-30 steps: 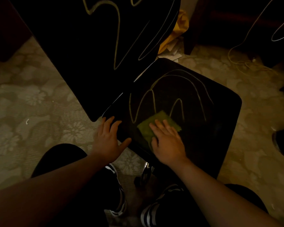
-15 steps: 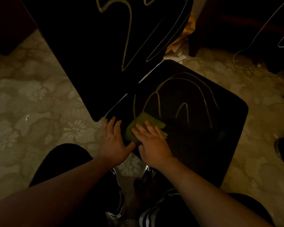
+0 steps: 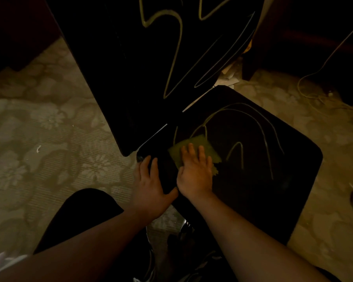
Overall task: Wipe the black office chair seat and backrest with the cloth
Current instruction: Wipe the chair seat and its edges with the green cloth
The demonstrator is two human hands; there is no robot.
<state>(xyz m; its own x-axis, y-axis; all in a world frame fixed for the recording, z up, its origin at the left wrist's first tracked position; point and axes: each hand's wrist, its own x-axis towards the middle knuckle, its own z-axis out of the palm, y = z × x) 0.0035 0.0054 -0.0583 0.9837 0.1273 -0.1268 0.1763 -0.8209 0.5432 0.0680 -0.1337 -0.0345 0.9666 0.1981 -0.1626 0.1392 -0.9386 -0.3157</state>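
The black chair seat (image 3: 263, 196) fills the middle right, with pale squiggly lines drawn on it. The black backrest (image 3: 130, 68) rises at the upper left and carries similar lines. A green cloth (image 3: 200, 146) lies flat on the seat's near-left part. My right hand (image 3: 195, 171) presses flat on the cloth, fingers spread and pointing at the backrest. My left hand (image 3: 151, 186) rests open on the seat's left corner, right beside my right hand, holding nothing.
Patterned beige carpet (image 3: 39, 139) surrounds the chair. Papers and a yellow item (image 3: 230, 78) lie behind the seat. A thin cable (image 3: 310, 94) trails on the floor at the right. Dark furniture stands at the back. My knees and striped shoes (image 3: 149, 267) sit below the seat.
My right hand slid the cloth left toward the seat's corner, then forward toward the backrest, and some of the drawn lines near the corner are gone. My left hand stayed on the corner.
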